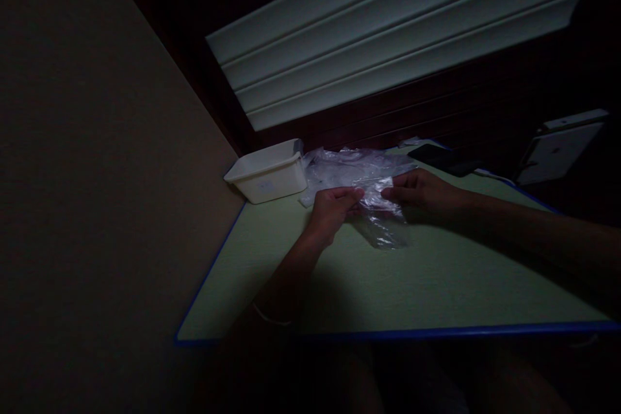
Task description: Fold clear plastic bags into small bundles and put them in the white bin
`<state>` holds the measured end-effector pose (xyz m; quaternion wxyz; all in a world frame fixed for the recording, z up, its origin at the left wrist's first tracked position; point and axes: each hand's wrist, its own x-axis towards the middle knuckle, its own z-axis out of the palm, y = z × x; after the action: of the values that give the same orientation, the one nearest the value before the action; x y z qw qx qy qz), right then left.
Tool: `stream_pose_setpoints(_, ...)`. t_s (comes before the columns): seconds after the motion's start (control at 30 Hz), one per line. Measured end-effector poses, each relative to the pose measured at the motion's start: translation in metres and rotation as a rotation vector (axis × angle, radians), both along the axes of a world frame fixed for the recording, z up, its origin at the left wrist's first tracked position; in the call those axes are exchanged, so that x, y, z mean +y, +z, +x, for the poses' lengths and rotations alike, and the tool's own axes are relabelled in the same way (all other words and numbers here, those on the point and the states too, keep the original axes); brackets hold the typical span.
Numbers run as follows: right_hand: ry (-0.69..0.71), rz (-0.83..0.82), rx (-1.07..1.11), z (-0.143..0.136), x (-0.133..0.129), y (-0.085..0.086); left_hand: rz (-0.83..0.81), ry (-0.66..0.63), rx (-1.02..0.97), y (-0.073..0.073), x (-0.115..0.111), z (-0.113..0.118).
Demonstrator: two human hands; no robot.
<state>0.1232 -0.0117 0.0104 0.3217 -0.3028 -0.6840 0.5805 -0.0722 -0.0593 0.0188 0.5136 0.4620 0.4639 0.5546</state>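
A clear, crinkled plastic bag (381, 217) is stretched between my two hands above the green table. My left hand (332, 208) pinches its left side between thumb and fingers. On the right side, my right hand (418, 192) grips the upper part of the bag, thumb toward the middle. The lower part hangs down loosely and catches the light. Just behind my hands lies a heap of clear plastic bags (342, 165), partly hidden by the held one. The view is dim.
A white plastic bin (272, 178) stands at the table's back left, beside the wall. A dark flat object (439, 158) lies at the back right, near a cable. The green table (388, 291) has a blue edge. Beyond its right side is a white box-like object (557, 152).
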Motion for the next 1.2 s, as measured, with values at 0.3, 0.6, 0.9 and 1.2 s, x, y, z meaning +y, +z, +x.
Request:
stream_pose_setpoints(0.3,-0.019,-0.154,0.13,-0.001,-0.002,0.006,-0.021,-0.076,0.019,-0.002,0.003,-0.002)
stream_pose_setpoints(0.6,-0.033,-0.141,0.132,-0.002,-0.002,0.004,-0.039,-0.075,0.049,-0.002,0.001,-0.001)
stream_pose_setpoints(0.9,-0.01,-0.065,0.039,-0.003,-0.003,0.003,0.016,-0.04,0.093,-0.014,0.003,0.004)
stream_pose_setpoints(1.2,0.009,-0.121,0.1,-0.002,0.001,-0.002,0.01,-0.02,0.105,-0.007,0.002,0.003)
